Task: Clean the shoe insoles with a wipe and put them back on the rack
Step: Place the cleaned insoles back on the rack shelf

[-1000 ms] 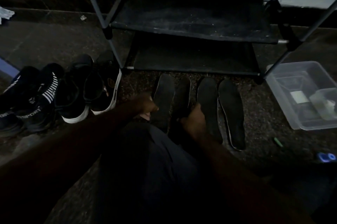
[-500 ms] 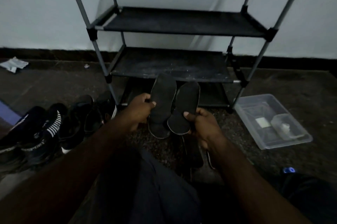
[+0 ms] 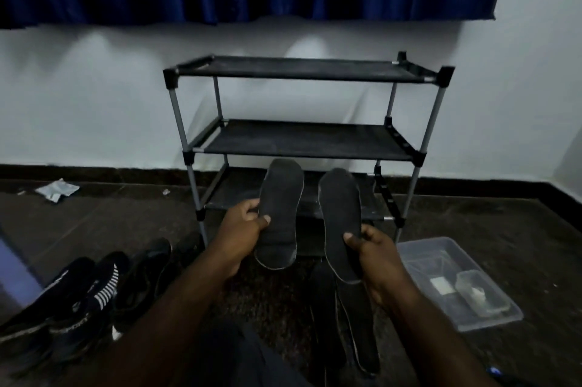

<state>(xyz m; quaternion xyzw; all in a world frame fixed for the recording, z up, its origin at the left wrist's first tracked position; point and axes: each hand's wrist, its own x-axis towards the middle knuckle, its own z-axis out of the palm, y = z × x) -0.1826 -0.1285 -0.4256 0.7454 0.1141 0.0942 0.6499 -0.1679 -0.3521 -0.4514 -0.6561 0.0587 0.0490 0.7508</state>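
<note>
Now the left hand [image 3: 242,229] pinches one insole [image 3: 280,213], the right hand [image 3: 374,248] another [image 3: 341,223]. Racking seems underway; next, lay them on the rack [image 3: 302,141].

Bare forearms entering from the bottom edge, bare left hand [image 3: 242,226] and bare right hand [image 3: 378,251], short thumbnails showing, dark grey-blue trousers [image 3: 239,355] in the lower middle, cloth dim and lightly creased
</note>
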